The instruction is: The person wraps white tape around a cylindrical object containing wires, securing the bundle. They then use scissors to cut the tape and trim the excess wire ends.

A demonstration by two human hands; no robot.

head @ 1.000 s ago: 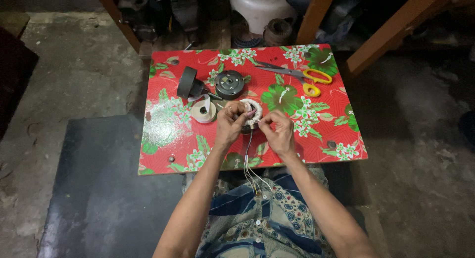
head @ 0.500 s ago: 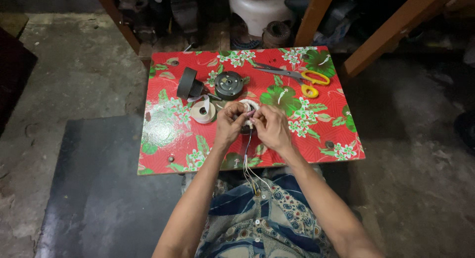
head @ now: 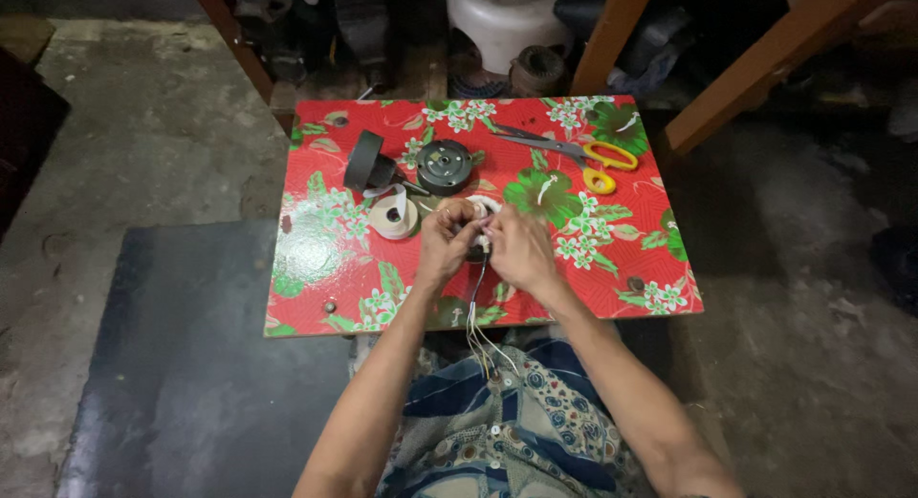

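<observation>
Both my hands meet over the middle of a low table (head: 631, 254) covered in red flowered cloth. My left hand (head: 445, 245) and my right hand (head: 516, 249) together grip a small round white-edged part (head: 481, 209), mostly hidden by my fingers. A bundle of thin wires (head: 475, 312) hangs from it down over the table's front edge toward my lap. Just left of my left hand lies a white tape roll (head: 394, 216).
A dark round motor-like part (head: 445, 166) and a black tape roll (head: 363, 161) lie behind my hands. Yellow-handled scissors (head: 583, 154) rest at the back right. A dark mat (head: 172, 364) covers the floor at left. Wooden legs and a white stool stand beyond the table.
My hands stay on the round part and have shifted slightly toward me; the wires still hang the same way.
</observation>
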